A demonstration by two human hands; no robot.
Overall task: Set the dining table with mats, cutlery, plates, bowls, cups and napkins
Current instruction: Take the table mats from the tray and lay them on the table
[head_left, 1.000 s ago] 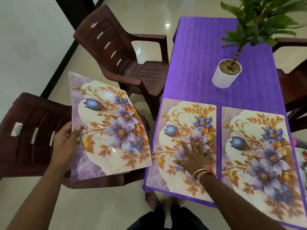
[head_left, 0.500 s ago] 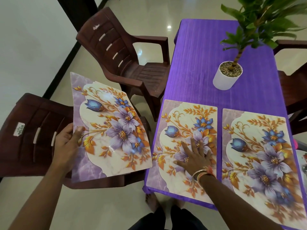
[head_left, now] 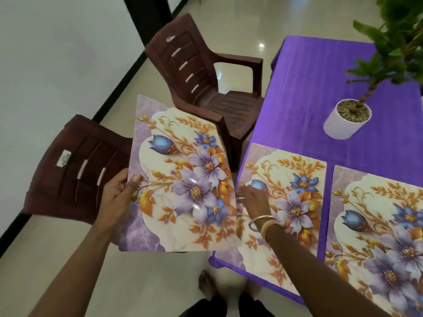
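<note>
Okay, glossy rectangular floral mat (head_left: 183,179) is bowed in the air above a brown plastic chair (head_left: 75,165), left hand (head_left: 116,197) pinching its left edge, thumb on top. Loose-fingered right hand (head_left: 254,197) rests on a second mat (head_left: 295,186), flat on the purple-clothed tabletop (head_left: 320,88).

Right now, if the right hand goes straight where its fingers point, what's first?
The right hand points left: first the right edge of the held mat, gripped by the left hand. Depth unclear.

Right mat (head_left: 377,236) cropped, plant (head_left: 393,37) top cropped
</note>
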